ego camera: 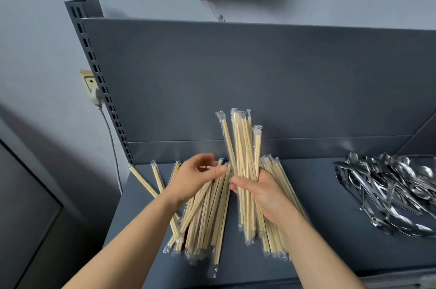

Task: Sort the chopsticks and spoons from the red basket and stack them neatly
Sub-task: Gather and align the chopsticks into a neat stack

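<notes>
Gripping a bundle of wrapped chopsticks (245,159) upright in our right hand (264,194); left hand (195,177) spread loosely at nine o'clock; steel spoons (389,192) heaped at three o'clock.

Two bare forearms, left hand (197,176), right hand (264,194), no sleeves or jewellery

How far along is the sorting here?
Separation looks done: the shiny metal spoons lie heaped at right, apart from the wrapped wooden chopsticks. In hand: the right hand grips an upright bundle of chopsticks; the left hand reaches into the loose chopsticks. Left: neat stacking of both.
</notes>
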Demonstrator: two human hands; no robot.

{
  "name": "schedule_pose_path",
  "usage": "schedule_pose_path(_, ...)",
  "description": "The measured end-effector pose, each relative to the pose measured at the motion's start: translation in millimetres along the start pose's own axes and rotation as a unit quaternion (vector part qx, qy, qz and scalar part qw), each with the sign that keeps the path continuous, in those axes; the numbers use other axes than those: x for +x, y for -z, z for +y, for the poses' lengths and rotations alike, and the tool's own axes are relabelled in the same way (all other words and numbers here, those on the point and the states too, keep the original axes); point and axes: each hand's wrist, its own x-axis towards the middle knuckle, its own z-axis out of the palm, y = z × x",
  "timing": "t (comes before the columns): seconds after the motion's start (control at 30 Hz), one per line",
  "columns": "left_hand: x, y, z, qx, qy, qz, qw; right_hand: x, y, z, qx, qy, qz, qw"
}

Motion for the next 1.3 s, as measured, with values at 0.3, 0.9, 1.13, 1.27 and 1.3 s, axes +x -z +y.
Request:
schedule_pose_path(0.3, 29.1, -24.3, 80.7, -0.094, -0.101, -0.140, 0.980, 8.9, 1.7, -9.1, -0.059, 0.041, -0.035, 0.997)
schedule_pose_path(0.9, 35.7, -43.6, 91.6, -0.177, -0.090, -0.191, 0.961, 11.2, 6.9, -12.1, 0.008, 0.062, -0.081, 0.995)
schedule_pose_path(1.13, 34.4, -56.2, 86.2, -0.195, -0.108, -0.207, 0.953, 10.9, 2.1, -6.4, -0.007, 0.049, -0.097, 0.994)
schedule_pose_path(1.27, 34.8, -46.3, 81.2, -0.194, -0.095, -0.181, 0.959, 9.0, 9.5, -11.1, 0.011, 0.046, -0.095, 0.994)
schedule_pose_path(1.3, 34.1, -43.6, 76.6, -0.192, -0.094, -0.170, 0.962, 9.3, 13.2, -13.8, 0.027, 0.048, -0.089, 0.995)
